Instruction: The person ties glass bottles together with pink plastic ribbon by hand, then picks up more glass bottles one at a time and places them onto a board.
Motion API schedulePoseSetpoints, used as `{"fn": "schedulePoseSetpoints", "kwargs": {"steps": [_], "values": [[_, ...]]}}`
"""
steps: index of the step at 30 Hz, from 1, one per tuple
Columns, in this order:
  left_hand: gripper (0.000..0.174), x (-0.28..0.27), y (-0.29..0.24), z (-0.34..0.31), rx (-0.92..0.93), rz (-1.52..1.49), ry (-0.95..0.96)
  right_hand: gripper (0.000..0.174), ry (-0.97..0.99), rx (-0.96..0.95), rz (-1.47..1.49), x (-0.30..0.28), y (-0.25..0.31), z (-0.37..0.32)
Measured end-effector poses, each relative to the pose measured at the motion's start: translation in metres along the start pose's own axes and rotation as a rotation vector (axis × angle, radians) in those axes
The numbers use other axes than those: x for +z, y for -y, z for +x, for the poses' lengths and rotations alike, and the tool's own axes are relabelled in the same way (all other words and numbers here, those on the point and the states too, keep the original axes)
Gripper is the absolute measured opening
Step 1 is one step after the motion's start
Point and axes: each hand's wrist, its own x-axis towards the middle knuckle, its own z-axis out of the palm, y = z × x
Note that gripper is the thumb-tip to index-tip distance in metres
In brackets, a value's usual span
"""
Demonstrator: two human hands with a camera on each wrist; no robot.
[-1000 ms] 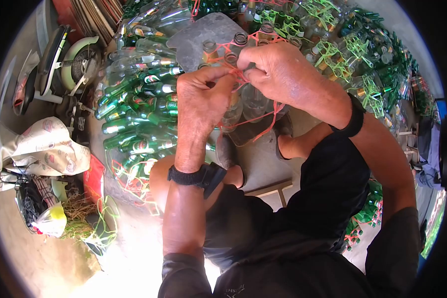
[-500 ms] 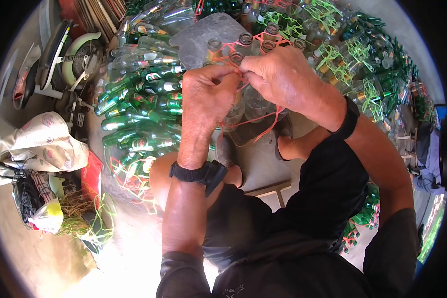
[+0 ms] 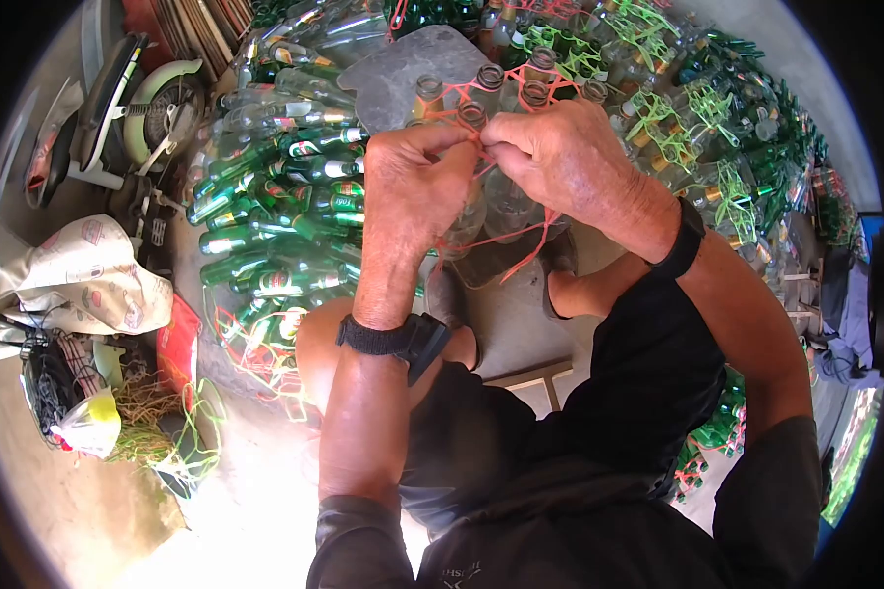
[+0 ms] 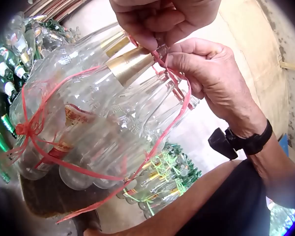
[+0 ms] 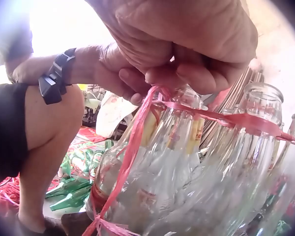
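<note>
A bundle of clear glass bottles (image 4: 88, 123) stands between the person's knees, with red plastic string (image 5: 132, 147) round its necks and sides. The left hand (image 3: 413, 187) pinches the string at the near necks, thumb against curled fingers. Facing it, the right hand (image 3: 570, 157) pinches the same string, its fingertips almost touching the left ones. In the left wrist view the right hand (image 4: 216, 78) grips a red strand beside a gold-collared neck (image 4: 130, 66). The right wrist view shows the string drawn from neck to neck; the fingers there partly hide the knot area.
Green bottles (image 3: 304, 201) lie stacked at the left, and bottles tied with light green string (image 3: 707, 113) stand at the right. A grey slab (image 3: 413, 74) lies beyond the bundle. Farther left are a wheeled machine (image 3: 167, 113) and a pale sack (image 3: 98, 265).
Both hands have come closer together at the string, the right one moving slightly down and its fingers closing in. The bundle's necks appear slightly farther right in the head view.
</note>
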Motion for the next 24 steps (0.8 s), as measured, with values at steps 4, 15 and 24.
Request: {"fn": "schedulePoseSetpoints", "kwargs": {"steps": [4,15,24], "values": [[0.017,0.0,-0.002,0.0,0.001,0.011,-0.007,0.011,0.022,0.008,-0.028,-0.002,0.003,0.005],[0.016,0.0,-0.003,0.001,0.005,-0.008,-0.009,0.009,-0.019,0.017,0.022,0.011,0.001,0.007],[0.018,0.002,0.0,0.003,0.068,0.002,-0.05,0.005,-0.049,0.029,0.165,0.003,0.0,0.002]]}}
